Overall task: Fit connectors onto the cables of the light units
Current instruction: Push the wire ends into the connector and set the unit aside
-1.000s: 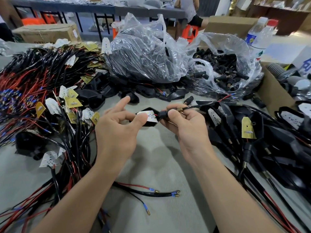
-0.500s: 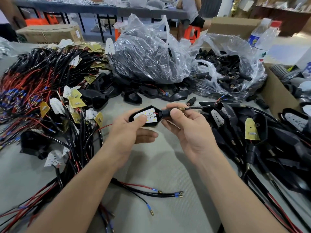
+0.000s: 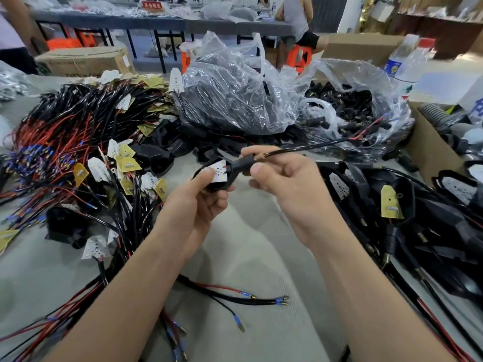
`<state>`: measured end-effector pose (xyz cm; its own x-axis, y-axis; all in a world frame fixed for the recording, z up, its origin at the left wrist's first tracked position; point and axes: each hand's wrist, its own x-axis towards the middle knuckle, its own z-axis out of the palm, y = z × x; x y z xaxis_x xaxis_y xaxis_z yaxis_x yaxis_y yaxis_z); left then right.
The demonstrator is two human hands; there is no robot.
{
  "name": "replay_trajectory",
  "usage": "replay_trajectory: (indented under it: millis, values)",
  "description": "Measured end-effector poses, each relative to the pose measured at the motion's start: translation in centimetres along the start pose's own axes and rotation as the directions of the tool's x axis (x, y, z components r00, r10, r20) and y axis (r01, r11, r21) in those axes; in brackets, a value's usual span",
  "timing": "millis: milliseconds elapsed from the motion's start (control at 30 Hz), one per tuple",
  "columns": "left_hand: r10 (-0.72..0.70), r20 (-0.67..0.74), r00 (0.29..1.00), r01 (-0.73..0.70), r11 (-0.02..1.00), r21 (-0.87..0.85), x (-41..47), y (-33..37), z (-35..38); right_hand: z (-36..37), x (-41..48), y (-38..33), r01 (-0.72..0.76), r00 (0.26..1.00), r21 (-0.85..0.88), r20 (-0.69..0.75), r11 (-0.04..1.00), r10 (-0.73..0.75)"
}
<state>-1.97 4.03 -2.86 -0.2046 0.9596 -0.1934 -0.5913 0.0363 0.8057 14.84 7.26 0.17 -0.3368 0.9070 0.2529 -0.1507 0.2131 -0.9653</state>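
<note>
While a tangle of red and black wires [image 3: 68,142] with small white and yellow boards fills the left of the frame, the grey table [image 3: 251,257] shows bare down the middle. Just left of centre, the left hand [image 3: 198,202] is closed around a black light unit [image 3: 214,176], thumb pressed on its white board with the small LEDs facing up. Touching that unit on its right, a black connector [image 3: 241,163] sits over the cable end, pinched between the thumb and fingers of the right hand [image 3: 285,184]. From there a black cable [image 3: 308,147] runs out toward the upper right, ending in a short red lead. Behind the hands, at upper centre, stand two clear plastic bags [image 3: 235,95] of black parts. Lower centre, loose leads with blue-sleeved terminals [image 3: 245,299] lie on the table. Along the right edge, a heap of black light housings [image 3: 418,218] is piled beside a cardboard box [image 3: 428,152].
</note>
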Motion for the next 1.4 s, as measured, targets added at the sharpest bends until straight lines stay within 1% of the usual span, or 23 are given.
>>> replay_trajectory:
  millis: [167, 200, 233, 300, 367, 400, 467, 500, 533, 567, 600, 667, 800, 833, 967, 1067, 1167, 1233, 1267, 1300, 1333, 1367, 1400]
  values:
    - [-0.034, -0.075, 0.997, 0.025, 0.992, -0.127, 0.4, 0.8, -0.8, -2.2, 0.2, -5.1, 0.031, 0.992, 0.138, -0.122, 0.99, -0.014]
    - [-0.025, -0.09, 0.996, 0.015, 0.994, -0.109, 0.4, 0.9, -0.7, -3.2, -0.1, -6.2, 0.003, 0.982, 0.073, -0.187, 0.997, 0.011]
    - [-0.009, -0.104, 0.995, 0.001, 0.997, -0.075, 0.3, 0.8, -0.6, -4.2, -0.5, -7.1, -0.049, 0.965, -0.074, -0.262, 0.996, 0.028]
    - [0.021, -0.122, 0.992, -0.018, 1.0, 0.021, 0.1, 0.5, -0.4, -6.6, -1.9, -8.3, -0.216, 0.936, -0.437, -0.348, 0.873, 0.057]
    - [0.039, -0.119, 0.992, -0.025, 0.993, 0.115, -0.1, 0.3, -0.1, -7.8, -3.8, -9.4, -0.285, 0.933, -0.599, -0.351, 0.749, 0.075]
    - [0.043, -0.107, 0.993, -0.025, 0.986, 0.162, -0.2, 0.3, 0.1, -7.9, -4.7, -9.8, -0.257, 0.938, -0.62, -0.344, 0.741, 0.038]
    - [0.045, -0.039, 0.998, -0.034, 0.97, 0.24, -0.8, 0.4, 0.7, -7.1, -6.5, -10.1, -0.106, 0.933, -0.709, -0.313, 0.698, -0.176]
    - [0.047, 0.02, 0.999, -0.05, 0.963, 0.264, -1.1, 0.5, 1.1, -6.1, -7.3, -10.3, -0.045, 0.938, -0.799, -0.241, 0.6, -0.249]
    - [0.044, 0.091, 0.995, -0.068, 0.957, 0.281, -1.5, 0.6, 1.5, -5.0, -7.9, -10.5, 0.002, 0.959, -0.887, -0.129, 0.462, -0.251]
    - [0.035, 0.159, 0.987, -0.081, 0.953, 0.291, -1.9, 0.7, 2.0, -4.0, -8.4, -10.3, 0.043, 0.984, -0.931, -0.023, 0.363, -0.176]
    - [0.018, 0.215, 0.976, -0.082, 0.953, 0.291, -2.1, 0.9, 2.5, -3.4, -8.7, -10.2, 0.048, 0.997, -0.947, 0.027, 0.319, -0.071]
    - [-0.026, 0.246, 0.969, -0.036, 0.969, 0.246, -2.1, 1.1, 3.3, -2.6, -9.4, -10.4, -0.002, 0.999, -0.941, 0.012, 0.339, 0.038]
    - [-0.113, 0.129, 0.985, 0.095, 0.986, 0.14, -1.0, 1.2, 5.0, -3.1, -10.2, -13.2, 0.008, 0.991, -0.95, -0.035, 0.311, -0.132]
    - [-0.128, 0.095, 0.987, 0.114, 0.983, 0.145, -0.7, 0.9, 5.6, -3.3, -10.4, -14.0, -0.015, 0.99, -0.951, -0.057, 0.308, -0.127]
    - [-0.186, 0.03, 0.982, 0.175, 0.958, 0.225, -0.1, -1.5, 8.9, -5.4, -11.6, -14.6, -0.131, 0.988, -0.981, -0.117, 0.14, 0.105]
    - [-0.244, 0.166, 0.956, 0.199, 0.949, 0.245, -0.1, -3.8, 10.9, -7.2, -12.5, -11.8, -0.22, 0.959, -0.974, -0.205, 0.055, 0.197]
    - [-0.194, 0.213, 0.957, 0.094, 0.91, 0.405, -0.8, -5.7, 11.4, -9.0, -13.7, -8.0, -0.364, 0.917, -0.931, -0.358, 0.002, 0.174]
    - [-0.126, 0.171, 0.977, 0.009, 0.828, 0.561, -1.4, -6.2, 10.6, -9.6, -14.5, -5.8, -0.377, 0.906, -0.92, -0.39, -0.108, 0.164]
    - [-0.097, 0.166, 0.981, -0.04, 0.743, 0.668, -1.7, -6.2, 10.1, -9.7, -14.8, -5.1, -0.373, 0.908, -0.916, -0.393, -0.146, 0.143]
    - [-0.081, 0.185, 0.979, -0.102, 0.594, 0.798, -2.1, -6.0, 9.6, -9.6, -15.0, -4.4, -0.365, 0.917, -0.919, -0.382, -0.151, 0.111]
    - [-0.085, 0.201, 0.976, -0.156, 0.373, 0.915, -2.5, -5.9, 9.2, -9.3, -15.0, -3.8, -0.351, 0.929, -0.927, -0.362, -0.13, 0.076]
    - [-0.097, 0.196, 0.976, -0.181, 0.143, 0.973, -2.8, -5.8, 9.0, -8.9, -14.8, -3.3, -0.333, 0.941, -0.938, -0.338, -0.093, 0.037]
    - [-0.103, 0.187, 0.977, -0.19, -0.016, 0.982, -3.0, -5.8, 9.0, -8.5, -14.6, -2.9, -0.314, 0.949, -0.948, -0.315, -0.051, 0.007]
